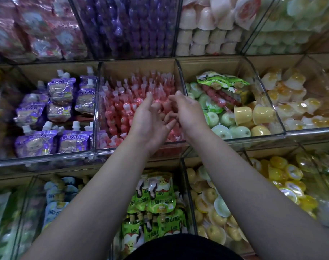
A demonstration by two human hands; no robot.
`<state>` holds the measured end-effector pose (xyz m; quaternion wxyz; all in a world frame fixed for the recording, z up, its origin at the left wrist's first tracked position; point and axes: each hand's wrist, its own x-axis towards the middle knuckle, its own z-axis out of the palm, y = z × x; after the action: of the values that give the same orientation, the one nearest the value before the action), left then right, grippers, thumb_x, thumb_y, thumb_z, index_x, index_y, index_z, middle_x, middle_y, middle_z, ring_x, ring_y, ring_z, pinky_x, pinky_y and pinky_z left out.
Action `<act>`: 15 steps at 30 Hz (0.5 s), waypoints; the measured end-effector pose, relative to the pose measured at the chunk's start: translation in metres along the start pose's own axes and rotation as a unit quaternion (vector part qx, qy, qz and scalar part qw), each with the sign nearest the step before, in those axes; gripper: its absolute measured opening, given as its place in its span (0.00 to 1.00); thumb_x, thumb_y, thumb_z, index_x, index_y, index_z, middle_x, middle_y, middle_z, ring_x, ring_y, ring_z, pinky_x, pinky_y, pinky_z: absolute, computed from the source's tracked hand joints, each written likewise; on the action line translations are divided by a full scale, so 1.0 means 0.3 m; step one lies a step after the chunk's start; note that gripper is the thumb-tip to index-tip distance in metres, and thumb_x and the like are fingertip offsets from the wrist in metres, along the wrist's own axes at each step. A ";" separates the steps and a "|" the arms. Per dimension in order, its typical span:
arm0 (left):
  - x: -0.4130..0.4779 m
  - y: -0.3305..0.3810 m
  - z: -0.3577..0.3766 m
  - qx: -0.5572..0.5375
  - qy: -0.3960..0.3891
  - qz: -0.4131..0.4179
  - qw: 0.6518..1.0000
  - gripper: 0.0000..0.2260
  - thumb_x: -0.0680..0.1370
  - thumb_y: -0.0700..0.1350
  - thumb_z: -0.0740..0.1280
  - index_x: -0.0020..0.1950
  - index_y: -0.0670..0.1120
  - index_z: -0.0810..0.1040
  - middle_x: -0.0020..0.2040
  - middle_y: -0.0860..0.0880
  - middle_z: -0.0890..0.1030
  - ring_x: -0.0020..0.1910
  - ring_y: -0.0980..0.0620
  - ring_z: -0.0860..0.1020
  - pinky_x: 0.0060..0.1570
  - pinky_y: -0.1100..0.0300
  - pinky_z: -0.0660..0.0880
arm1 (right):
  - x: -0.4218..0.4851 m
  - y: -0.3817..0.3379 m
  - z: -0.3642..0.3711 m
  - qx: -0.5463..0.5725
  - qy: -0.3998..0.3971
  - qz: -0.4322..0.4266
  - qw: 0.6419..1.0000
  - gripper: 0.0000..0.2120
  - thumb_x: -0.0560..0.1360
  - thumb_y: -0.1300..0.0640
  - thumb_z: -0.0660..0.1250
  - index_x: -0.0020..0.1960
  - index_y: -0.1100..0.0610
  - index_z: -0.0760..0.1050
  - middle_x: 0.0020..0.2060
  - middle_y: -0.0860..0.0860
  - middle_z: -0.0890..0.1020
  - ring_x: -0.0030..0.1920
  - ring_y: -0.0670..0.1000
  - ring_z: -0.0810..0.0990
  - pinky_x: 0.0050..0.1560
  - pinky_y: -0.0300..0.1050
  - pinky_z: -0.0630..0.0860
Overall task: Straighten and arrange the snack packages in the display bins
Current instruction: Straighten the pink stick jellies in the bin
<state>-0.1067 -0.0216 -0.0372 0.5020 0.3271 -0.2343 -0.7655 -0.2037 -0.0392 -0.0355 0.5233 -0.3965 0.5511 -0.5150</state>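
Pink jelly sticks (122, 104) stand packed in the middle clear bin (101, 128) of the centre shelf row. Both my hands hover over the right half of that bin, close together. My left hand (150, 119) has its palm turned right and its fingers relaxed, holding nothing that I can see. My right hand (188, 109) shows its back, its fingers curled down toward the left hand; whether they hold a stick is hidden. In the bin to the right, a green pouch (220, 81) and a red stick pack (221, 99) lie across green and yellow jelly cups (253, 114).
Purple spout pouches (62, 102) fill the bin on the left. The row below holds green apple pouches (159, 203) and yellow jelly cups (216, 212). Above are bins of purple sticks (131, 25) and pale cups (206, 34). Clear dividers (180, 76) separate all bins.
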 end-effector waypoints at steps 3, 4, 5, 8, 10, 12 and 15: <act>-0.012 0.014 0.019 -0.004 0.006 -0.006 1.000 0.31 0.84 0.59 0.49 0.79 0.38 0.52 0.77 0.37 0.60 0.76 0.41 0.61 0.76 0.47 0.58 | 0.018 0.016 0.009 -0.013 0.020 0.011 1.000 0.14 0.82 0.50 0.59 0.47 0.54 0.80 0.40 0.50 0.83 0.38 0.50 0.79 0.43 0.46 0.76; -0.014 0.015 0.024 -0.003 0.009 -0.007 1.000 0.32 0.84 0.59 0.49 0.79 0.38 0.52 0.77 0.37 0.59 0.77 0.42 0.59 0.75 0.48 0.58 | 0.023 0.023 0.011 -0.014 0.026 0.017 0.999 0.14 0.82 0.51 0.59 0.46 0.54 0.79 0.42 0.50 0.83 0.41 0.49 0.80 0.47 0.46 0.77; -0.014 0.015 0.025 -0.002 0.012 -0.009 1.000 0.32 0.84 0.59 0.49 0.79 0.38 0.51 0.78 0.38 0.58 0.78 0.42 0.58 0.74 0.49 0.59 | 0.027 0.028 0.013 -0.009 0.027 0.023 0.999 0.13 0.83 0.51 0.58 0.46 0.54 0.79 0.43 0.49 0.82 0.42 0.48 0.80 0.49 0.46 0.77; 0.000 0.010 0.016 0.004 0.029 -0.013 0.999 0.33 0.83 0.60 0.49 0.79 0.38 0.50 0.79 0.37 0.55 0.78 0.43 0.54 0.74 0.51 0.58 | 0.035 0.051 0.016 -0.013 0.015 0.032 0.999 0.14 0.83 0.51 0.58 0.44 0.54 0.78 0.40 0.48 0.81 0.42 0.46 0.79 0.53 0.47 0.77; 0.020 0.005 0.006 0.009 0.035 -0.013 0.999 0.34 0.83 0.60 0.50 0.79 0.38 0.50 0.79 0.37 0.53 0.79 0.43 0.52 0.77 0.48 0.54 | 0.039 0.064 0.017 -0.018 0.007 0.037 0.999 0.15 0.83 0.52 0.58 0.43 0.54 0.78 0.38 0.47 0.80 0.41 0.45 0.79 0.55 0.47 0.76; 0.039 -0.001 0.000 0.020 0.035 -0.013 0.999 0.33 0.83 0.61 0.49 0.80 0.39 0.51 0.79 0.37 0.54 0.79 0.44 0.53 0.77 0.46 0.53 | 0.045 0.072 0.015 -0.013 0.002 0.042 0.999 0.16 0.83 0.51 0.58 0.41 0.53 0.77 0.38 0.47 0.81 0.42 0.45 0.79 0.54 0.48 0.76; 0.069 -0.009 -0.013 0.028 0.032 -0.009 0.999 0.34 0.83 0.62 0.48 0.79 0.38 0.52 0.79 0.38 0.58 0.79 0.44 0.56 0.77 0.46 0.53 | 0.048 0.071 0.015 -0.010 -0.005 0.040 0.999 0.17 0.84 0.51 0.57 0.41 0.52 0.77 0.42 0.48 0.83 0.39 0.44 0.79 0.45 0.42 0.75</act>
<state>-0.1113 -0.0396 -0.0472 0.4929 0.3677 -0.2369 -0.7522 -0.1992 -0.0506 -0.0585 0.5423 -0.3819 0.5691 -0.4860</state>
